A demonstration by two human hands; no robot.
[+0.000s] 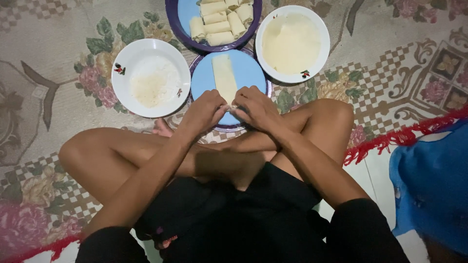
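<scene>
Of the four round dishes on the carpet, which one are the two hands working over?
The blue plate with one flat pale strip, nearest the knees; the left hand and right hand pinch its near end.

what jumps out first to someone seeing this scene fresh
Both hands, left hand and right hand, pinch the near end of a long pale dough strip on the round blue plate at centre. Above it, a purple-rimmed plate of finished pale rolls, flanked by two white bowls.

Floral carpet (58,97) lying under 2 white bowls (151,78); 2 blue plates (243,73); blue cloth (434,185) sitting at edge
</scene>
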